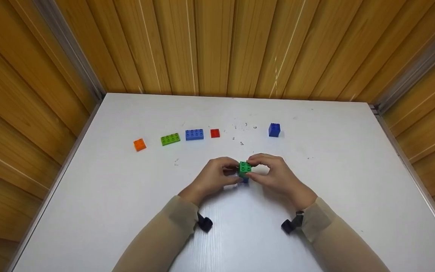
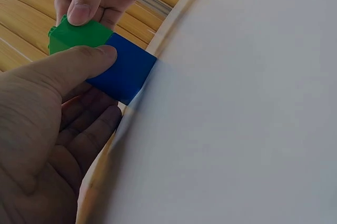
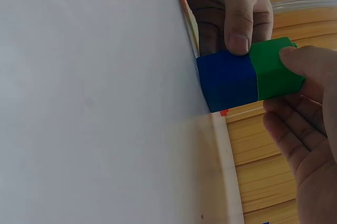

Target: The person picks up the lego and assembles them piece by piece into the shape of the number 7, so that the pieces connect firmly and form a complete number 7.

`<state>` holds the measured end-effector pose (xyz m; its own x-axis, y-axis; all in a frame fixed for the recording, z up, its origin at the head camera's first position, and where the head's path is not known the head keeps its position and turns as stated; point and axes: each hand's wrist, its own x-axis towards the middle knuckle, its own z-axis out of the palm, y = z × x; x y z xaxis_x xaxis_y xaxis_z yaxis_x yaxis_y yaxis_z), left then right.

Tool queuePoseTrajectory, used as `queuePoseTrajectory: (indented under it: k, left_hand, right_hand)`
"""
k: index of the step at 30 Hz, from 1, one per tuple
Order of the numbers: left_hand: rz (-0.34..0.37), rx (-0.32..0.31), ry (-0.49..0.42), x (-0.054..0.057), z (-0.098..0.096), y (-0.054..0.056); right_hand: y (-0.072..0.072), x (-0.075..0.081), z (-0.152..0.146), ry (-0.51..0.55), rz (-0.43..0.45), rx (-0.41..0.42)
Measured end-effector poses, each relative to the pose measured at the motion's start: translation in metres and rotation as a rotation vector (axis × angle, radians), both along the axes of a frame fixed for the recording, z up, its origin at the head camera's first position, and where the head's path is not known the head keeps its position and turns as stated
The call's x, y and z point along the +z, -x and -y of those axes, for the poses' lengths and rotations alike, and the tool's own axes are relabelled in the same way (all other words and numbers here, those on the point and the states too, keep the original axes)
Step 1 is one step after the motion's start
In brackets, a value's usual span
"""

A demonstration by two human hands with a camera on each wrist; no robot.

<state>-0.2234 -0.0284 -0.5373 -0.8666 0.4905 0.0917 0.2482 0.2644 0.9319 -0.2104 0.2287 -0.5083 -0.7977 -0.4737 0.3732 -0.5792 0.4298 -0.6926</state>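
A green brick sits on top of a dark blue brick, and the stack stands on the white table in front of the person. In the right wrist view the green brick meets the blue brick face to face along a thin seam. The left hand pinches the stack low, its thumb over the blue brick close to the seam. From the other side the right hand pinches the green brick between thumb and fingers. Some fingertips are hidden behind the bricks.
Farther back on the white table lie an orange brick, a lime green brick, a lighter blue brick and a red brick. Another dark blue brick stands at the back right. Wood-patterned walls border the table.
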Motion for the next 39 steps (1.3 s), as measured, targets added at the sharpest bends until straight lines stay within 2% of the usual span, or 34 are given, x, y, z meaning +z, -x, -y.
queuePoseTrajectory:
  k: [5,7,12,19,24,30,33,39]
  left_hand:
    - [0.002,0.004,-0.057,0.002,-0.001,-0.001]
    - [-0.004,0.016,-0.053,0.004,0.0,-0.001]
    - [-0.001,0.015,-0.024,0.007,0.003,-0.002]
    - [0.014,-0.002,-0.041,0.012,0.008,0.002]
    - [0.026,-0.001,-0.02,0.015,0.006,0.003]
    - [0.037,-0.002,0.05,0.019,0.001,0.001]
    - [0.047,-0.004,0.104,0.024,-0.001,0.001]
    - [0.111,-0.023,0.207,0.035,-0.005,0.006]
  right_hand:
    - [0.001,-0.004,-0.002,0.013,-0.036,0.018]
    - [0.002,-0.004,-0.002,0.01,-0.036,0.016]
    - [0.001,-0.002,0.0,0.013,0.013,0.004]
    - [0.003,0.0,0.005,0.063,0.103,0.0]
    - [0.004,0.007,0.005,0.013,0.124,-0.008]
    - [0.008,0.012,-0.005,-0.048,0.15,-0.007]
    - [0.018,0.018,-0.013,-0.03,0.198,-0.063]
    - [0.048,0.032,-0.036,0.063,0.216,-0.33]
